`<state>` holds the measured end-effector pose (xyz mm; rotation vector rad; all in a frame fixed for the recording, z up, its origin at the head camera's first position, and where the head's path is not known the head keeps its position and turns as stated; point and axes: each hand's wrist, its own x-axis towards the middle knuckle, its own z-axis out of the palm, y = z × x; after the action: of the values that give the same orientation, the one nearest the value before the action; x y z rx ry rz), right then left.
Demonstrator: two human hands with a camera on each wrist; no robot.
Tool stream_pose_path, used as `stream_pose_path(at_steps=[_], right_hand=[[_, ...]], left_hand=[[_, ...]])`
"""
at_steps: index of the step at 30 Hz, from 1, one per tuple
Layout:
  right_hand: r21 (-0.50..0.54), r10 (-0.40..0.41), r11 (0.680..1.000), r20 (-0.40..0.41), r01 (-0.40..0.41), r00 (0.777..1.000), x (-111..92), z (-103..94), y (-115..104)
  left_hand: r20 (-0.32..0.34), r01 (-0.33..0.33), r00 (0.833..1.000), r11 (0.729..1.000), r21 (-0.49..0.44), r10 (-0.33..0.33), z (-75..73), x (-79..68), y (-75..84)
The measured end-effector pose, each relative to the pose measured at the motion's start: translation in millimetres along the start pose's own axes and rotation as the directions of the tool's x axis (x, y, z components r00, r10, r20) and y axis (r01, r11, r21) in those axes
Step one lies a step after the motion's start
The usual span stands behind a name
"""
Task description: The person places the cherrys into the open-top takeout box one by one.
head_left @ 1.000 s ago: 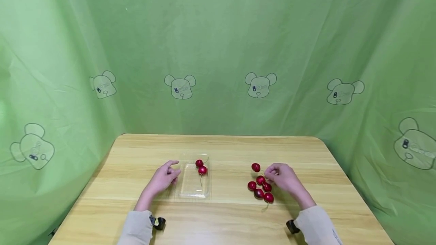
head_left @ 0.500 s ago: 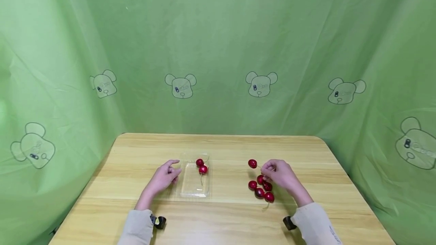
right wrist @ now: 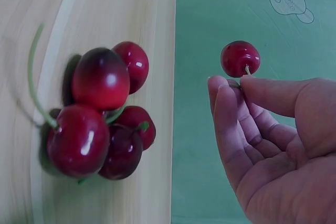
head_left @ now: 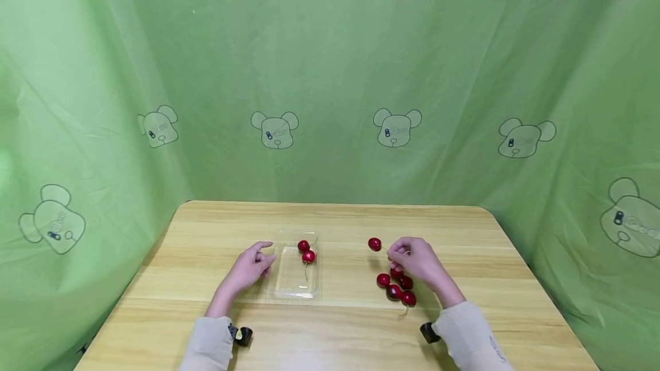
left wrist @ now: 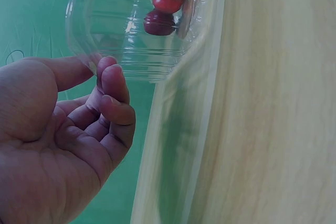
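Note:
A cherry [head_left: 374, 244] hangs in the air by its stem, which my right hand [head_left: 416, 257] pinches between thumb and fingertips. In the right wrist view the lifted cherry [right wrist: 240, 59] sits just beyond the fingertips. Under that hand lies a cluster of several dark red cherries [head_left: 394, 292], some with green stems. To the left, a shallow clear plastic box [head_left: 294, 294] holds two cherries [head_left: 308, 256]. My left hand [head_left: 247, 268] is at the box's left rim; in the left wrist view its thumb and fingertips [left wrist: 107, 62] grip the edge.
Everything rests on a light wooden table [head_left: 340, 336] with rounded back corners. A green curtain [head_left: 330, 170] printed with bear heads hangs behind and at both sides. A black wrist device [head_left: 242, 336] sits on each forearm by the sleeve.
The right hand has lifted the cherry by its stem from beside the cluster and carried it leftward and a little back. The left hand and the box have stayed in place.

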<state>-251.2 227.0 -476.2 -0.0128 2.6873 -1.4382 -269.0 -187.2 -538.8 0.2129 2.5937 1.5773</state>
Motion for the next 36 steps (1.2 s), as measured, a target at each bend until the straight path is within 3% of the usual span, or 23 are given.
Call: stream_pose_path(at_steps=[36], right_hand=[[0.067,-0.036,0.997,0.039,0.033,0.999,13.3,29.4,-30.0]], left_hand=[[-0.005,-0.007,1.000,1.000,-0.005,0.007,0.2,0.5,-1.6]])
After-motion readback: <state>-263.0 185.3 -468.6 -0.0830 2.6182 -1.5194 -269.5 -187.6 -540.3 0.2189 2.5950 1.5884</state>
